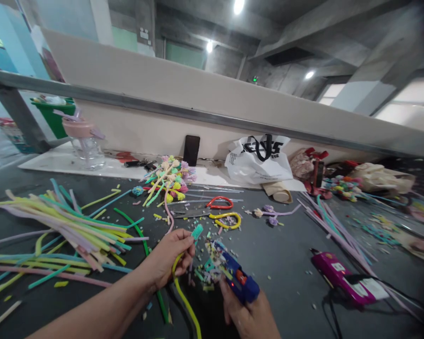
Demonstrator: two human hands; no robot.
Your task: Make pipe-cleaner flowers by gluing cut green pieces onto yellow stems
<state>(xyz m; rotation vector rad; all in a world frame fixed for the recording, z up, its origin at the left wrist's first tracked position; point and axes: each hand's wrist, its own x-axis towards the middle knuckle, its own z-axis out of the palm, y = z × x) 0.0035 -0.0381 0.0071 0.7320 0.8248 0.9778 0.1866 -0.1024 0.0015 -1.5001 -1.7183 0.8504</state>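
Note:
My left hand (176,252) is closed with fingertips pinching a short teal pipe-cleaner piece (197,231). A long yellow pipe cleaner (185,301) runs down from the same hand toward the bottom edge. In my right hand (249,313) sits a blue hot glue gun (238,278) with a small red light, its nose aimed away from me. Small pipe-cleaner clippings (208,278) lie around the gun's nose, which they partly hide. Beyond both hands rest scissors (212,212) with one red and one yellow handle loop.
Loose pipe cleaners (67,226) are heaped at left. Farther back are a bundle of pipe-cleaner flowers (171,179), a phone (191,149), a clear bottle (86,146) and a white bag (257,162). A magenta corded device (342,278) lies at right, near purple pipe cleaners (335,226).

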